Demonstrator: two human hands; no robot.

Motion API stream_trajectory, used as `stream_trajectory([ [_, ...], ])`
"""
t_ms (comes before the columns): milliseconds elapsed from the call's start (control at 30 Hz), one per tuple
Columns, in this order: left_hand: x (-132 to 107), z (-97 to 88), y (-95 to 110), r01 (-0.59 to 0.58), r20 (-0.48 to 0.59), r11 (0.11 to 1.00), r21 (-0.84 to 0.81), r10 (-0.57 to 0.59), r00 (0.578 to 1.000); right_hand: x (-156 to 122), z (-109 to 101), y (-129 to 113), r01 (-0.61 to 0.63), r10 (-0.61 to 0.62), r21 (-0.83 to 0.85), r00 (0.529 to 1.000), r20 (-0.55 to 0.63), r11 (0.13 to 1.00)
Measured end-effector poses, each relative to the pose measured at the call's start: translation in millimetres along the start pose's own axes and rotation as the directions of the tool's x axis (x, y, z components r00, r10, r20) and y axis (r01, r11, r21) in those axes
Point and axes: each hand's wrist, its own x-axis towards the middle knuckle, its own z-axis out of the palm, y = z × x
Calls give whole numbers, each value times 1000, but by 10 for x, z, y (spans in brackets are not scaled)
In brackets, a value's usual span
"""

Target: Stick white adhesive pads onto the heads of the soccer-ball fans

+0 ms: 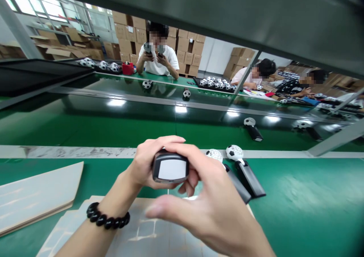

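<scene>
My left hand point(142, 166), a black bead bracelet point(108, 221) on its wrist, is wrapped round the black handle of a handheld fan point(156, 169). The handle points end-on at me, with a pale rectangular label point(173, 169) on its end face; the fan's head is hidden. My right hand point(209, 185) lays its index finger along the top of the handle, its thumb spread away below. Under both hands are pale label sheets point(153, 230) with torn-looking outlines. Right of my hands, two fans with football-patterned heads lie on the green table, one nearer point(239, 185) and one farther point(251, 179).
Another sheet stack point(36, 192) lies at the left. Beyond a metal rail point(85, 152) runs a green conveyor point(136, 126) carrying fans point(253, 130). A person point(157, 57) opposite holds two fans; others sit at the right. A grey beam point(199, 10) hangs overhead.
</scene>
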Motion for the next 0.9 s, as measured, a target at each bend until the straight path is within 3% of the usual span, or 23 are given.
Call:
stream_trajectory([
  [67,-19,-8,-77,107,75,992,69,-112,991,113,18,71,33,-40,-297,999,-18,954],
  [133,-37,-24,-205,235,86,946,222,-260,962,314,22,229,-17,-13,-498,998,-56,867],
  [233,-62,-61,-427,383,19,796,468,-443,896,633,-57,575,-166,98,-619,985,-142,768],
  [300,-72,-95,-522,416,44,740,528,-513,857,691,-161,791,-263,197,-650,965,-175,713],
  [367,-75,-128,-549,439,96,722,535,-569,817,541,-281,945,-347,288,-673,936,-204,653],
  [467,-71,-115,-501,467,199,708,530,-639,743,15,-476,1083,-480,403,-692,868,-289,539],
  [567,-83,55,-395,427,339,741,518,-637,692,-497,-636,1148,-602,529,-666,773,-349,440],
  [667,-114,378,-227,214,472,821,528,-494,730,-689,-650,1090,-646,580,-586,743,-335,489],
  [800,-125,687,-13,-157,579,879,451,-154,801,-639,-541,846,-570,543,-358,819,-184,739],
  [833,-112,687,7,-179,571,884,432,-115,813,-643,-526,803,-552,528,-290,833,-166,782],
  [900,-68,604,-8,-93,507,882,461,-176,844,-720,-507,787,-552,517,-190,831,-203,812],
])
